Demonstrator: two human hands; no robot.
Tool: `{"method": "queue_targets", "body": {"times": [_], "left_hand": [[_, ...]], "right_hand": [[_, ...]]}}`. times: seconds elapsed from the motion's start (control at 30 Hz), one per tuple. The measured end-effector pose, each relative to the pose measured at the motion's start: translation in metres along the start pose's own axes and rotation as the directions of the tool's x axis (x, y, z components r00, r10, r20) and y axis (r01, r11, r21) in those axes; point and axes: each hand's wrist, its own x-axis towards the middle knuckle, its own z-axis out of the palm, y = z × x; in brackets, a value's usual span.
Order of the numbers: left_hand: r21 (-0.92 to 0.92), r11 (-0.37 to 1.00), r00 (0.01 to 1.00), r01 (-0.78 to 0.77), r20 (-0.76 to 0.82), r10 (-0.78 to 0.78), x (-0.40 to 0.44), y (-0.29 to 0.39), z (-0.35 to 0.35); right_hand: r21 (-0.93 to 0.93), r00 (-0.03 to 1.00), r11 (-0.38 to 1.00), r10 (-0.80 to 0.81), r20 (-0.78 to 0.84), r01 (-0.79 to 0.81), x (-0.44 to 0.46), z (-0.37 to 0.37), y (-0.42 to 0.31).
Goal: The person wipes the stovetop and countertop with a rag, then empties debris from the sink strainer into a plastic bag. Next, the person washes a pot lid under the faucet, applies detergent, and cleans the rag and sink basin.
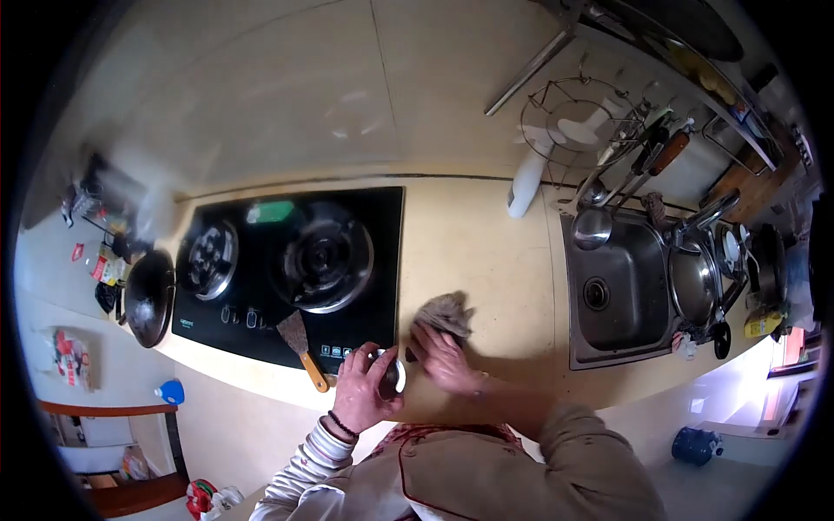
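Left hand (360, 395) grips one round object (393, 375); right hand (443, 360) presses one cloth (445, 314). Far left, two burners (323, 259); nearer, one spatula (301, 346)

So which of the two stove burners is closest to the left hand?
The right-hand burner, the bigger one, on the sink side. The smaller burner, over by the wok, is farther from the left hand.

Stove (387, 260) left, sink (621, 323) right; between them, 1 bottle (525, 186) behind, 1 cloth (448, 313) before.
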Motion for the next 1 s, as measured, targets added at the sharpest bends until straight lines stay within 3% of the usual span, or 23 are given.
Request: {"method": "queue_targets", "body": {"times": [0.03,0.1,0.17,0.33,0.43,0.5,0.57,0.63,0.67,0.77,0.83,0.87,0.9,0.97,1.0], "left_hand": [[0.009,1.0,1.0,0.002,0.001,-0.002,0.0,0.001,-0.001],[0.028,1.0,1.0,0.007,0.005,-0.007,-0.001,0.003,-0.002],[0.032,0.999,1.0,0.014,0.015,-0.015,0.0,0.006,-0.001],[0.013,0.999,0.999,-0.034,0.018,0.034,0.008,0.022,0.004],[0.009,0.999,0.999,-0.047,0.012,0.047,0.007,0.025,0.012],[-0.015,1.0,0.997,-0.024,0.069,0.025,0.005,0.023,0.018],[0.001,1.0,0.997,-0.018,0.081,0.018,0.006,0.027,0.02],[-0.008,1.0,0.997,-0.027,0.077,0.028,0.01,0.031,0.021],[0.005,0.998,0.997,-0.058,0.051,0.057,0.012,0.032,0.022],[0.009,0.998,0.997,-0.06,0.055,0.06,0.02,0.031,0.034],[0.035,0.997,0.997,-0.069,0.045,0.067,0.027,0.028,0.049],[0.056,0.997,0.997,-0.06,0.049,0.057,0.03,0.028,0.057],[0.051,0.997,0.997,-0.061,0.055,0.059,0.035,0.027,0.064],[0.073,0.996,0.998,-0.056,0.043,0.053,0.045,0.032,0.076],[0.076,0.996,0.997,-0.042,0.068,0.036,0.048,0.037,0.079]], "right_hand": [[0.004,1.0,1.0,0.0,-0.005,0.0,0.013,0.008,0.004],[-0.168,0.995,0.984,0.044,-0.095,-0.059,0.051,0.018,0.027],[-0.06,0.981,0.987,0.137,-0.137,-0.146,0.088,0.002,0.053],[-0.315,0.855,0.797,0.457,-0.244,-0.516,0.072,-0.017,0.145],[-0.256,0.751,0.713,0.566,-0.339,-0.653,0.003,-0.044,0.187],[-0.261,0.741,0.695,0.605,-0.29,-0.67,-0.034,-0.064,0.206],[-0.267,0.746,0.707,0.549,-0.377,-0.655,-0.058,-0.077,0.218],[0.028,0.615,0.682,0.676,-0.406,-0.731,-0.078,-0.091,0.221],[0.023,0.609,0.707,0.626,-0.487,-0.707,-0.08,-0.103,0.206],[0.244,0.714,0.822,0.568,-0.41,-0.514,-0.077,-0.129,0.132],[0.215,0.793,0.907,0.421,-0.439,-0.363,-0.075,-0.098,0.091],[0.121,0.853,0.892,0.451,-0.263,-0.435,-0.072,-0.09,0.065],[-0.004,0.895,0.925,0.366,-0.254,-0.38,-0.075,-0.072,0.05],[0.041,0.919,0.923,0.386,-0.076,-0.384,-0.076,-0.05,0.044],[0.076,0.913,0.914,0.403,-0.066,-0.398,-0.08,-0.045,0.049]]}}
